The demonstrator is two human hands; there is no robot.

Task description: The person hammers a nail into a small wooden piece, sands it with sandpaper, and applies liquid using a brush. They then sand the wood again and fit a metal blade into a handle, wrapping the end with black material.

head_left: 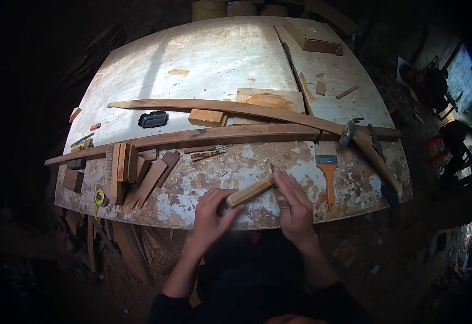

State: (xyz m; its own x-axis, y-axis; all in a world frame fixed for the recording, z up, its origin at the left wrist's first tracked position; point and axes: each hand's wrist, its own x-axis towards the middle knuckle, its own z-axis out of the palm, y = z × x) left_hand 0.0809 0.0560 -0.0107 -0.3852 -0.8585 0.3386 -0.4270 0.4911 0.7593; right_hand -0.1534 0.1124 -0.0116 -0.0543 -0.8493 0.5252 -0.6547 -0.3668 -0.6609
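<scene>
A short, light wooden block (251, 193) lies at a slant between my hands near the front edge of the worktable (209, 210). Beside its lower left end is my left hand (213, 211), thumb apart from the fingers, with no grip on the block. My right hand (294, 205) has its fingers stretched out along the block's upper right end, touching or almost touching it. A small pointed tip (272, 168) shows just beyond that end; what it belongs to is hidden by my right fingers. To the right lies a brush with an orange handle (328, 183).
Two long wooden beams (236, 135) cross the table behind my hands. A hammer (368, 146) rests at the right. Wood pieces (119, 173) and a tape measure (101, 196) are at the left. A black tray (153, 119) and a cardboard box (312, 36) lie farther back. People (457, 143) are at far right.
</scene>
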